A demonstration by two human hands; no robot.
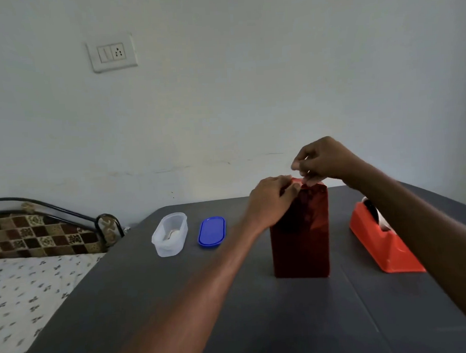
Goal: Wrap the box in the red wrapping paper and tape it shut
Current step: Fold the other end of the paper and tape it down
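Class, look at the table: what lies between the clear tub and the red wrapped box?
The blue lid lies flat between the tub and the box, in the head view, touching neither.

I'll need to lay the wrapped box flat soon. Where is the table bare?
The near table, in front of the wrapped box and between the forearms, is bare. A narrower strip lies between the blue lid and the box. It is tighter between the box and the tape dispenser.
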